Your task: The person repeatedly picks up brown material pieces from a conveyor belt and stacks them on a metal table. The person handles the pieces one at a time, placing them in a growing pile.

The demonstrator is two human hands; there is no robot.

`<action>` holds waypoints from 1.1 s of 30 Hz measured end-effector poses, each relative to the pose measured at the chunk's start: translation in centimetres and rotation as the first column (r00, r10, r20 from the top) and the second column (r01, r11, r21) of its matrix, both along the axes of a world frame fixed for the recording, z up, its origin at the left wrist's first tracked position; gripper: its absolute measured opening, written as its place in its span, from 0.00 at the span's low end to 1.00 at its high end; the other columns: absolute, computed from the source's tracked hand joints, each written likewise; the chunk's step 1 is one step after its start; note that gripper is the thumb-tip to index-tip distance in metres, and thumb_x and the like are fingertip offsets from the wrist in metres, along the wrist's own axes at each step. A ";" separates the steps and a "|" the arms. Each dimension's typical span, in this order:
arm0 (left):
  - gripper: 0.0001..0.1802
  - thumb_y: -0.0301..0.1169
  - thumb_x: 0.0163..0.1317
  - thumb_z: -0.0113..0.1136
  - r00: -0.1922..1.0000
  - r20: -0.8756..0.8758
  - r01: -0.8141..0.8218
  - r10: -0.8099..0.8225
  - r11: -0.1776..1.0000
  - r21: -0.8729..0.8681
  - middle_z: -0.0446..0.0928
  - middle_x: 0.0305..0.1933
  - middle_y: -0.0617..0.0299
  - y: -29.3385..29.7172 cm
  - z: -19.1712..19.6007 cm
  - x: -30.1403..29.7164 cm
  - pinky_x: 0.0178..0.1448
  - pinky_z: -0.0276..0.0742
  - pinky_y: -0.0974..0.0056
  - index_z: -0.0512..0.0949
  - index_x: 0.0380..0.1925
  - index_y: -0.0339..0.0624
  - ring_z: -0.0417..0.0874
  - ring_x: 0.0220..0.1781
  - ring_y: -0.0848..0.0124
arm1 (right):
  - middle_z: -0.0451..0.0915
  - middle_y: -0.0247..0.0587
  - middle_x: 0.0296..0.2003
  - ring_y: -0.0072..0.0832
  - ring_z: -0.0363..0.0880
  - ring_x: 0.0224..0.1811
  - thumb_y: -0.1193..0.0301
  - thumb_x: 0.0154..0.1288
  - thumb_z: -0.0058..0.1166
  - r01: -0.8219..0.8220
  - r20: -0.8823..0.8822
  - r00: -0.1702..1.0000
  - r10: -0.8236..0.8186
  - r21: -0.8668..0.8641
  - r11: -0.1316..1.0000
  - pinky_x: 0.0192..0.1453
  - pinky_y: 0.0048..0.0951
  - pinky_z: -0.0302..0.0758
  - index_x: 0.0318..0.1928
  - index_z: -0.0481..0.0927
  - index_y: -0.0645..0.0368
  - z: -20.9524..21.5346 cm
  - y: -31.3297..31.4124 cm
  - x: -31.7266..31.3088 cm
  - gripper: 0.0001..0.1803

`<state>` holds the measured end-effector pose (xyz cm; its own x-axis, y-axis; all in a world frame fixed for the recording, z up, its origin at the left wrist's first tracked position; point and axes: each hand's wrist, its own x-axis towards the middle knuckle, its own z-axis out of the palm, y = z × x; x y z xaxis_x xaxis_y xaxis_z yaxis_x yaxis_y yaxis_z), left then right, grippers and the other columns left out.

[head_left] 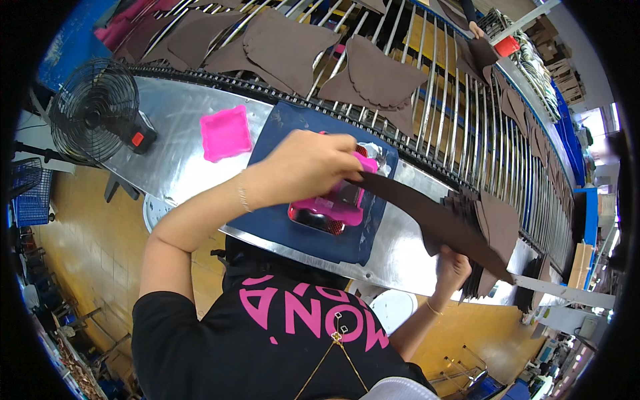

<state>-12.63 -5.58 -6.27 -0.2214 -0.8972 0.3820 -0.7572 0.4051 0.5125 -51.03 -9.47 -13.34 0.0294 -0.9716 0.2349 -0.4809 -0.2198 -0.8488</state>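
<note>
A dark brown cut sheet piece (433, 217), leather-like and curved, stretches between my hands above the metal bench. My left hand (317, 163) pinches its far left corner over a blue mat (270, 220). My right hand (455, 268) is closed on its lower edge at the right. Under my left hand, a red and black device (312, 217) with a bright pink cover (347, 212) rests on the mat; my fingers hide part of it. Just right of the held piece stands a stack of similar brown pieces (500, 223).
A conveyor of metal rods (433, 100) carries several brown pieces (377, 73) behind the bench (177, 107). On the bench lie a pink square tray (227, 133) and, farther left, a wire fan (97, 110). Another person's hand (476, 30) reaches over the conveyor's far side.
</note>
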 end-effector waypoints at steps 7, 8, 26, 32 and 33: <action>0.05 0.33 0.52 0.65 0.989 -0.071 0.124 -0.133 0.986 -0.115 0.71 0.34 0.62 -2.8 0.8 -1.9 0.38 0.75 0.62 0.81 0.25 0.44 0.78 0.35 0.65 | 0.63 0.21 0.22 0.11 0.54 0.25 0.77 0.63 0.57 0.106 0.142 0.987 -0.080 -0.185 0.977 0.28 0.17 0.52 0.21 0.66 0.59 9.6 0.0 -1.6 0.16; 0.05 0.33 0.53 0.65 0.990 -0.114 0.070 -0.084 0.990 -0.120 0.72 0.34 0.62 -2.6 1.6 -0.9 0.38 0.75 0.61 0.81 0.27 0.44 0.78 0.35 0.64 | 0.63 0.21 0.22 0.11 0.55 0.26 0.76 0.64 0.57 0.111 0.146 0.986 -0.084 -0.185 0.976 0.28 0.17 0.53 0.22 0.68 0.59 10.8 -0.6 -0.9 0.15; 0.08 0.30 0.62 0.59 0.345 -0.714 -0.670 0.610 0.692 0.268 0.74 0.31 0.66 2.9 -10.6 20.1 0.29 0.64 0.73 0.81 0.39 0.40 0.68 0.27 0.79 | 0.78 0.26 0.28 0.13 0.70 0.27 0.71 0.63 0.58 -0.492 0.346 0.846 0.406 0.210 0.845 0.28 0.20 0.64 0.38 0.81 0.62 3.5 -33.8 48.5 0.07; 0.07 0.28 0.62 0.60 0.387 -0.689 -0.581 0.612 0.742 0.333 0.74 0.30 0.64 3.0 -10.8 20.3 0.28 0.66 0.73 0.81 0.38 0.39 0.70 0.26 0.78 | 0.81 0.26 0.29 0.16 0.79 0.25 0.71 0.65 0.55 -0.409 0.316 0.897 0.309 0.332 0.850 0.21 0.21 0.62 0.39 0.82 0.54 -3.8 -40.5 61.3 0.05; 0.07 0.27 0.61 0.60 0.375 -0.700 -0.554 0.608 0.752 0.356 0.74 0.30 0.64 2.9 -10.5 20.2 0.28 0.66 0.73 0.81 0.38 0.39 0.70 0.26 0.78 | 0.81 0.27 0.29 0.17 0.78 0.24 0.71 0.65 0.55 -0.408 0.394 0.879 0.269 0.329 0.851 0.21 0.22 0.62 0.41 0.82 0.55 -5.8 -42.5 62.1 0.06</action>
